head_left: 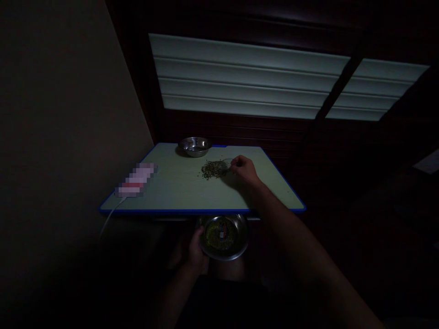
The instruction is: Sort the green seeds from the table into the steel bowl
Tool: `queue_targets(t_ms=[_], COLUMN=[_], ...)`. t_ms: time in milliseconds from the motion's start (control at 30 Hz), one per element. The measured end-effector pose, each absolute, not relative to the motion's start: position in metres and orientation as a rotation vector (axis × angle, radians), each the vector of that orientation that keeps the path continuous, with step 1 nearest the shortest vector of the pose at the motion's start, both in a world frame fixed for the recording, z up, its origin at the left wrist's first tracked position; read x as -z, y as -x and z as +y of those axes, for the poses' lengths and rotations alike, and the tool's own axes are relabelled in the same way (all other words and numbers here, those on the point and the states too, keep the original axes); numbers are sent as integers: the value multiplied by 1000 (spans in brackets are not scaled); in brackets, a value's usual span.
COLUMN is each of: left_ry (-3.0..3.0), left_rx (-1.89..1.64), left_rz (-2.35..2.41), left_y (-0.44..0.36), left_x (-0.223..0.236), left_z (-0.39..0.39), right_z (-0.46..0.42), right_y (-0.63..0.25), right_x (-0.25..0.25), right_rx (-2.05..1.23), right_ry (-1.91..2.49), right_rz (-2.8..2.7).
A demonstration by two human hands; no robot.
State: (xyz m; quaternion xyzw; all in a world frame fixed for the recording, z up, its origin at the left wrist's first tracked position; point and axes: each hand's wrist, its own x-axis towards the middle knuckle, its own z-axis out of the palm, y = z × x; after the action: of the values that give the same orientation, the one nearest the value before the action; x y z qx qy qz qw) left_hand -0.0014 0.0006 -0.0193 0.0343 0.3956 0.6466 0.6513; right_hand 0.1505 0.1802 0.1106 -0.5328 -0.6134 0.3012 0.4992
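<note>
My left hand (pixel 197 251) grips the left rim of a shiny metal bowl (pixel 242 249), held below the table's near edge. Small greenish grains or beans (pixel 212 242) cover its bottom, and a small dark object (pixel 222 230) with red and whitish marks shows in the middle. Over the tabletop my right hand (pixel 244 169) is closed, fingertips pinched at the right side of a loose pile of small greenish-brown beans or grains (pixel 212 169). A pale, see-through shape shows by those fingertips, too dim to name.
A second metal bowl (pixel 195 146) stands at the table's back left. On the left lies a blurred pinkish phone-like object (pixel 136 180) with a white cable (pixel 109 219). The pale table (pixel 178 194) has a blue edge. Behind it rises a dark slatted panel; a wall is at left.
</note>
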Motion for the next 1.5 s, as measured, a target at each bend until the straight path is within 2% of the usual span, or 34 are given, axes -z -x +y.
queue_targets(t_ms=[233, 700, 1133, 1500], left_ry=[-94, -67, -61, -127], left_rx=[-1447, -1432, -1432, -1426], left_rz=[930, 921, 957, 896], left_y=[4, 4, 1, 7], left_x=[19, 17, 10, 23], left_z=[0, 0, 0, 1], right_z=[185, 187, 183, 182], right_y=[-161, -162, -160, -158], right_x=[-85, -81, -81, -83], right_rx=[-645, -418, -525, -670], right_ry=[1316, 1432, 1354, 1259], right_rz=[-1551, -1699, -1763, -1656])
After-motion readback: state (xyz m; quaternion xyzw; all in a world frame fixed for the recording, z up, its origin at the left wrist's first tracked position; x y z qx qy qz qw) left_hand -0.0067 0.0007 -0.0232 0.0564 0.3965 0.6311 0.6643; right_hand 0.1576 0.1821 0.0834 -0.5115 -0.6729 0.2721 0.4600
